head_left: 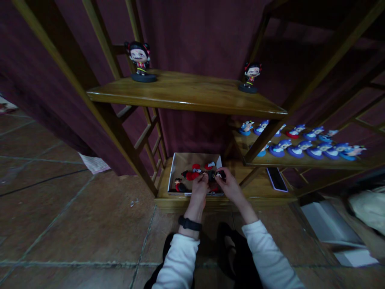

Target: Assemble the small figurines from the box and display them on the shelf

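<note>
A shallow cardboard box [195,158] sits on the bottom shelf, with several small red and black figurines [178,184] lying in it. Over its right half, my right hand [226,184] has its fingers closed on a black-haired figurine [219,175]. My left hand [201,185], below a wristband, is just to the left of it, fingers curled together at the dark base end of that figurine. What the left fingertips grip is hidden by the hand. A red figurine [191,175] lies beside the left hand.
Two dark-haired figurines [140,60] stand on the upper wooden shelf [186,90] above my hands. Several blue and purple figurines [300,148] line a shelf at right. A phone [276,179] lies on the bottom shelf; a grey box [331,222] is on the floor.
</note>
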{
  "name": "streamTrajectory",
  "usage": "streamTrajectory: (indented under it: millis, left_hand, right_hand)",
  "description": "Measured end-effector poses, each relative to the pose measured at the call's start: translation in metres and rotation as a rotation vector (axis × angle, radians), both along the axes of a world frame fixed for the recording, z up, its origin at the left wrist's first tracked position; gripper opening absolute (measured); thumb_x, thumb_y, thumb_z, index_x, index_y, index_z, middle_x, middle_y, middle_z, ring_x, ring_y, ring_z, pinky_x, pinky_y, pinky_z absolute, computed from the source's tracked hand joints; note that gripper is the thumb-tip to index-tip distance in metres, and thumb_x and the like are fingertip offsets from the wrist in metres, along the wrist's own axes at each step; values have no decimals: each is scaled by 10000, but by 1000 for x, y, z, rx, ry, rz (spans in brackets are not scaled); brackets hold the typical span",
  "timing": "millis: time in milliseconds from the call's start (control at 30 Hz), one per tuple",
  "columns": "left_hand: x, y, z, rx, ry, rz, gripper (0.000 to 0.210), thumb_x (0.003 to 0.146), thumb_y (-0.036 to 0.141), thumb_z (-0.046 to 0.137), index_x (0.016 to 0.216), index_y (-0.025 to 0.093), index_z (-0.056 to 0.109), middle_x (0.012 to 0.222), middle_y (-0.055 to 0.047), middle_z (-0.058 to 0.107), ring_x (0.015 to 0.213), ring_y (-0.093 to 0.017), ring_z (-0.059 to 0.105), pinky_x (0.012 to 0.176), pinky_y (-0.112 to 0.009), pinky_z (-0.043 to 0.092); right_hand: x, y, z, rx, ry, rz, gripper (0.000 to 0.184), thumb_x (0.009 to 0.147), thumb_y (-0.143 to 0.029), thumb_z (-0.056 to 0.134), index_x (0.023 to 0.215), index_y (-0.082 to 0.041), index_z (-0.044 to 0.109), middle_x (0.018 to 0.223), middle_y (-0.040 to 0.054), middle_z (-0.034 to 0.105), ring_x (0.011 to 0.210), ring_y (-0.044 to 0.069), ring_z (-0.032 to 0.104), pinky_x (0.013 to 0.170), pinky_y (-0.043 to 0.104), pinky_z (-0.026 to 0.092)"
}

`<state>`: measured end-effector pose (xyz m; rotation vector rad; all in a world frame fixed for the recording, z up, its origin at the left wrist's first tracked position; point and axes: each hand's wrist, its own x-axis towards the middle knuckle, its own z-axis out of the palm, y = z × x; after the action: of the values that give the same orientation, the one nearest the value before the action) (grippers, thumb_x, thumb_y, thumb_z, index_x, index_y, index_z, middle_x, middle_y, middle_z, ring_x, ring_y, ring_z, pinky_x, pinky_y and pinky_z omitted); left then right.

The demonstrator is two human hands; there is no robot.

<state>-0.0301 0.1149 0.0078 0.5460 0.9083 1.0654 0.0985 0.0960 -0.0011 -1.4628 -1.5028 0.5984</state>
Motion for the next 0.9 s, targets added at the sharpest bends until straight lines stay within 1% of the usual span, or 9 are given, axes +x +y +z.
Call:
streamTrajectory:
  millis: [200,300,467,567,767,900]
  left_hand:
    - [-3,1,-4,80,67,-56,189,669,305,678,750,140,636,620,-7,611,573,-149,603,576,-290,508]
    - [-4,4,-10,124,125,-66,175,677,306,660,712,136,637,608,-5,608,543,-139,582,554,-271,484]
    - [-4,9,-20,191,257,-65,183,687,313,643,627,140,627,528,8,561,501,-133,538,513,-243,436]
    - [-5,10,-20,184,282,-44,167,677,287,653,582,153,621,496,9,539,538,-151,555,534,-243,438]
    - [-7,9,-17,143,296,-10,105,645,238,666,578,167,627,478,20,515,562,-154,549,536,-229,432]
    - [-9,10,-18,123,313,-9,96,643,195,654,557,171,620,472,18,510,577,-158,555,547,-227,433]
  right_hand:
    - [1,-2,5,-30,-52,42,226,809,-284,490,1028,-234,515,948,28,610,824,174,592,769,309,464]
    - [0,-3,6,-33,-67,66,222,809,-276,485,1026,-234,511,938,27,608,804,170,592,750,302,465]
    - [0,-3,8,-38,-104,89,233,808,-258,477,1036,-231,513,964,34,609,831,171,591,763,304,461]
    - [0,-3,9,-50,-128,96,242,806,-244,476,1044,-232,513,961,31,611,841,170,591,780,309,455]
    - [-1,-4,9,-70,-207,111,282,805,-208,472,1084,-235,504,949,30,614,850,173,591,801,322,447]
    - [-5,-5,8,-63,-275,112,284,819,-182,460,1096,-239,492,1032,54,600,917,188,592,816,336,447]
